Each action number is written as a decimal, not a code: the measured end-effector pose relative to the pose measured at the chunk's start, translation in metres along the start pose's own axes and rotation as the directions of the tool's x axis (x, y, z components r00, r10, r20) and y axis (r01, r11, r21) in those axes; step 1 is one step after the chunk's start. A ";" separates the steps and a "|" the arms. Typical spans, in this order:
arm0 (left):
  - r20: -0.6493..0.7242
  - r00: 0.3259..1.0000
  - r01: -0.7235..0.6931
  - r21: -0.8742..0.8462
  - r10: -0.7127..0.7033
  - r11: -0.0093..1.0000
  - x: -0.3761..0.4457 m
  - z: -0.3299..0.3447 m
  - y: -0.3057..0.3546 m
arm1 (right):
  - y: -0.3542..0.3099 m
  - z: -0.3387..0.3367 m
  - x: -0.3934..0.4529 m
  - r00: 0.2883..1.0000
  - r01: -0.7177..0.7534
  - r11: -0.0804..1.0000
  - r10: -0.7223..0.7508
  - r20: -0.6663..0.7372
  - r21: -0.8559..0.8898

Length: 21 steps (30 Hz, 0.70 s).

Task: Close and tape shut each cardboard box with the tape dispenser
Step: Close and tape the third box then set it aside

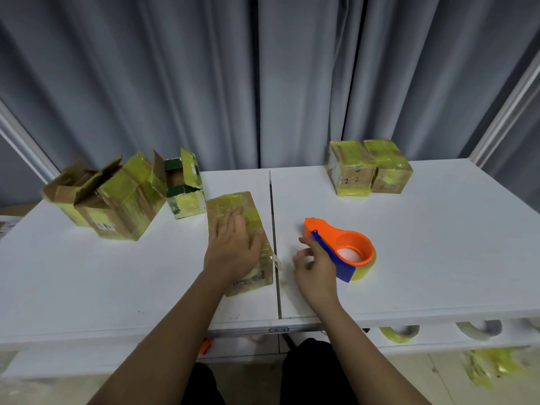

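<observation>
White tabletops (438,229) split by seam (274,229), grey curtain (263,83) behind

You have a white table (438,258) in front of you, made of two tops that meet at a thin dark gap (273,229) running from the back edge to the front edge. Near the back left corner stand two open boxes (111,197) with their flaps up, touching each other. Just beside them is a smaller open box (185,194) with green on it. A closed box (239,229) lies near the middle, right beside the gap on its left. On the other side of the gap sits an orange and blue tape dispenser (342,247). Near the back edge on the right stand two closed boxes (368,168), side by side and touching.
</observation>
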State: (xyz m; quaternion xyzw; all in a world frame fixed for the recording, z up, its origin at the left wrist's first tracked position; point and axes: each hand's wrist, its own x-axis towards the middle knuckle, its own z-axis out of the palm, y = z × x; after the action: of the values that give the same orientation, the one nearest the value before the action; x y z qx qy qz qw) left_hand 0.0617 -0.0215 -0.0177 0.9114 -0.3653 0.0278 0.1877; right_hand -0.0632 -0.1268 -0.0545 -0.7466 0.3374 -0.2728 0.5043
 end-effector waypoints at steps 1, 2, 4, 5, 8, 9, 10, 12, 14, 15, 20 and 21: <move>0.000 1.000 0.004 -0.001 -0.004 1.000 0.001 0.000 0.000 | -0.003 -0.003 -0.002 0.998 0.004 0.989 0.004 -0.057 0.145; 0.001 1.000 0.007 -0.001 -0.007 1.000 0.001 0.000 0.001 | -0.007 -0.005 -0.004 0.996 -0.007 0.957 0.031 -0.078 0.290; -0.002 1.000 0.010 0.003 -0.010 1.000 0.001 0.000 0.001 | -0.017 -0.002 -0.011 0.998 -0.055 0.843 0.069 -0.005 0.536; -0.006 1.000 0.009 0.001 -0.009 1.000 0.001 0.000 0.001 | -0.020 0.003 -0.015 0.994 -0.107 0.781 0.077 0.075 0.615; -0.021 1.000 0.012 -0.028 -0.013 1.000 0.001 0.000 0.002 | -0.021 0.027 -0.026 0.936 -0.314 0.654 0.093 0.338 0.689; -0.025 1.000 0.014 -0.036 -0.015 0.999 0.000 0.000 0.002 | -0.019 0.033 -0.029 0.912 -0.370 0.625 0.106 0.395 0.687; -0.027 1.000 0.015 -0.041 -0.016 0.999 0.000 0.000 0.003 | -0.016 0.038 -0.031 0.893 -0.415 0.600 0.126 0.431 0.684; -0.022 1.000 0.020 -0.043 -0.021 0.999 0.001 -0.001 0.004 | -0.010 0.040 -0.030 0.862 -0.478 0.613 0.190 0.470 0.629; -0.010 1.000 0.026 -0.042 -0.026 0.999 0.001 -0.002 0.004 | -0.009 0.035 -0.026 0.824 -0.528 0.658 0.244 0.511 0.537; 0.000 1.000 0.031 -0.044 -0.031 0.999 0.002 -0.003 0.005 | -0.010 0.032 -0.022 0.805 -0.551 0.662 0.261 0.533 0.508; 0.098 0.993 0.071 -0.122 -0.059 0.990 0.002 -0.010 0.005 | -0.029 0.010 -0.019 0.902 -0.403 0.740 0.223 0.369 0.539; 0.122 0.991 0.080 -0.156 -0.062 0.984 0.003 -0.012 0.005 | -0.030 0.009 -0.019 0.927 -0.345 0.774 0.193 0.321 0.531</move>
State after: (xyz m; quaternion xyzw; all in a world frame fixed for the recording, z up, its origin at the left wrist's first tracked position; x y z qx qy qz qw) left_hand 0.0618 -0.0221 -0.0042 0.9058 -0.3438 -0.0616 0.2399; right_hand -0.0616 -0.0992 -0.0302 -0.5292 0.2764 -0.1910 0.7792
